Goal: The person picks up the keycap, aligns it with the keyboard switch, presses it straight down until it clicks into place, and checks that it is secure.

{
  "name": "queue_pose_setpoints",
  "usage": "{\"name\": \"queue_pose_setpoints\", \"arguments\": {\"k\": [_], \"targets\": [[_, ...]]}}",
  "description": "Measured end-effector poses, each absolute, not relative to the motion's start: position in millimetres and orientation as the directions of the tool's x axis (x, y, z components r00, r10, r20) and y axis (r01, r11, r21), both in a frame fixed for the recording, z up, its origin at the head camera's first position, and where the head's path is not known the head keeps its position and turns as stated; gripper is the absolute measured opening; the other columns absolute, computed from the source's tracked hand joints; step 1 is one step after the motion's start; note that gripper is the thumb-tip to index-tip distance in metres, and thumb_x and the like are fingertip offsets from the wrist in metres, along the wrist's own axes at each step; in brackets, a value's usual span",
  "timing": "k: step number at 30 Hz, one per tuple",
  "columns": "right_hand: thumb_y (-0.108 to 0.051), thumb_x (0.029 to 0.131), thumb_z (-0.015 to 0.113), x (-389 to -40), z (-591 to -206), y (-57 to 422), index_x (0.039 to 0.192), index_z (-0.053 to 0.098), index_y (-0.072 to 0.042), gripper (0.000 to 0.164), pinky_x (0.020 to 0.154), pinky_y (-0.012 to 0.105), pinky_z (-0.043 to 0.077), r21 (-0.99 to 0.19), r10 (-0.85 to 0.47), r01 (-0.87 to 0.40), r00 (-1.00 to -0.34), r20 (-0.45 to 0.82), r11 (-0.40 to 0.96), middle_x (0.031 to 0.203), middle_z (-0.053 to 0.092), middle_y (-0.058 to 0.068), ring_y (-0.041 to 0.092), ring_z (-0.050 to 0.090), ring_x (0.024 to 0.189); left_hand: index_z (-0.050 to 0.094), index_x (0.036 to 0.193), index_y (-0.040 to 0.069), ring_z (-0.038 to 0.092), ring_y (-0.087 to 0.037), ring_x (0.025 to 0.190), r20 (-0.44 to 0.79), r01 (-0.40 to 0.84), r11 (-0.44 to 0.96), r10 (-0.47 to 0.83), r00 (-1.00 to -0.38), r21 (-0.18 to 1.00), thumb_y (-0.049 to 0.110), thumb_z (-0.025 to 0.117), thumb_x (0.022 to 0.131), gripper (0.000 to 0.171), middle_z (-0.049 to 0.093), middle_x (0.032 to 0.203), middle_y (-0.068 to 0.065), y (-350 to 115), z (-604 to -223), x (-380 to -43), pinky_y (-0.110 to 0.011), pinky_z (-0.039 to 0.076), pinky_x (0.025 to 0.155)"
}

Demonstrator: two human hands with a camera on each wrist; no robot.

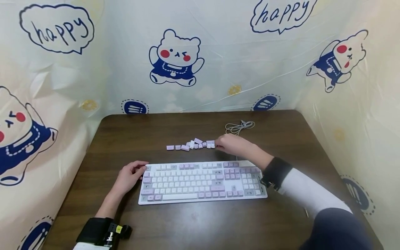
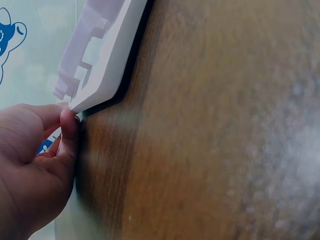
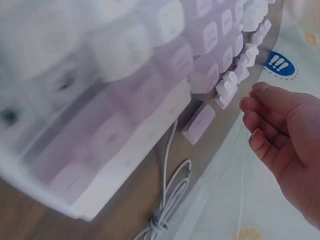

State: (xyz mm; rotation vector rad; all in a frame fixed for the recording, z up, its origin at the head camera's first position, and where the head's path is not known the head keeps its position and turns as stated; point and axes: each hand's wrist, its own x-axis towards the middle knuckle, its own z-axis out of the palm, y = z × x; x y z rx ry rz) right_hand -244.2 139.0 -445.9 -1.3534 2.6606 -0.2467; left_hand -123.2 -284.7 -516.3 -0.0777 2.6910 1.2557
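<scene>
A white and lilac keyboard [image 1: 179, 196] lies on the table. At its far left corner, my left hand [image 1: 128, 177] pinches the edge between thumb and fingertips; the left wrist view shows this hand [image 2: 42, 155] at the white casing [image 2: 107, 75]. Beyond the keyboard is a loose row of white and lilac keycaps [image 1: 185, 148]. My right hand [image 1: 232, 144] is at the right end of that row. In the right wrist view its fingers [image 3: 265, 120] are loosely bent beside the keycaps [image 3: 227, 89], with nothing seen between them. One lilac keycap [image 3: 200, 122] lies apart there.
A coiled grey cable [image 1: 240, 127] lies on the brown table [image 1: 200, 225] behind my right hand. Printed curtains [image 1: 218, 69] hang along the table's back and sides. Dark uncovered spots [image 3: 10, 117] show among the keyboard's keys in the right wrist view.
</scene>
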Motion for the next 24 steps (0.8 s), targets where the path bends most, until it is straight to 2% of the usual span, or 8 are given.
{"name": "queue_pose_setpoints", "arguments": {"k": [6, 14, 24], "targets": [[-0.003, 0.098, 0.07, -262.6, -457.2, 121.5, 0.092, 0.073, -0.005, 0.007, 0.07, 0.033, 0.052, -0.218, -0.797, -0.771, -0.601, -0.063, 0.598, 0.082, 0.068, 0.003, 0.014, 0.055, 0.071, 0.065, 0.136, 0.007, 0.058, -0.023, 0.085, -0.176, -0.117, 0.641, 0.029, -0.984, 0.759, 0.024, 0.059, 0.108, 0.033, 0.063, 0.106, -0.011, -284.5, -515.5, -122.7, -0.029, 0.048, 0.073], [-0.007, 0.1, 0.069, -269.6, -466.0, 109.2, 0.101, 0.075, -0.006, 0.006, 0.072, 0.031, 0.053, -0.229, -0.753, -0.72, -0.647, -0.12, 0.655, 0.088, 0.07, 0.003, 0.015, 0.058, 0.074, 0.066, 0.135, 0.006, 0.058, -0.022, 0.082, -0.154, -0.104, 0.637, 0.024, -0.988, 0.764, 0.023, 0.06, 0.108, 0.032, 0.063, 0.103, -0.011, -284.8, -519.4, -122.2, -0.028, 0.048, 0.071], [-0.012, 0.099, 0.072, -265.6, -466.8, 100.3, 0.086, 0.071, -0.009, 0.013, 0.064, 0.03, 0.047, -0.194, -0.727, -0.701, -0.671, -0.145, 0.686, 0.075, 0.06, -0.001, 0.013, 0.052, 0.068, 0.067, 0.133, 0.005, 0.058, -0.021, 0.081, -0.14, -0.097, 0.638, 0.017, -0.99, 0.764, 0.02, 0.06, 0.108, 0.031, 0.062, 0.102, -0.011, -285.0, -520.3, -121.8, -0.028, 0.047, 0.07]]}}
